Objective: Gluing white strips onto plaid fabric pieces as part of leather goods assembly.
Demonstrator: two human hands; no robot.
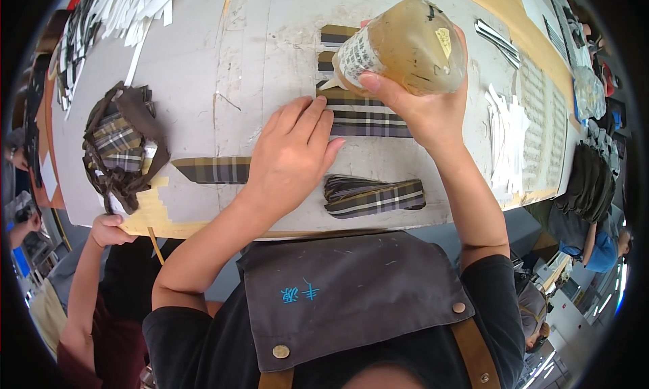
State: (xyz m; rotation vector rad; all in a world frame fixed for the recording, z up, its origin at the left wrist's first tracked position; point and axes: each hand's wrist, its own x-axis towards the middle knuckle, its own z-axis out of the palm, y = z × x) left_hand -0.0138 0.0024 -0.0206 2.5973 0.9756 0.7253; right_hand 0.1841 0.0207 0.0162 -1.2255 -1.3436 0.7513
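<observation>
My right hand [412,102] grips a squeeze bottle of yellowish liquid [419,47] with a white label, tipped so its pale nozzle sits at the upper plaid strips. My left hand [291,146] lies palm-down with fingertips on the left end of the stacked plaid fabric strips [368,122], thumb apart. Another olive-grey plaid strip [209,170] extends from beneath that hand toward the left. A bundle of plaid strips [375,196] lies just below, near the table's front edge. A dark crumpled pile of plaid fabric [122,146] is at the left.
The grey worktable [189,71] has white strips piled at upper left [135,4] and right [507,139], plus thin strips [497,41]. A co-worker's hand [108,230] grasps the front-left edge. People [595,247] and dark garments [581,186] are at the far right.
</observation>
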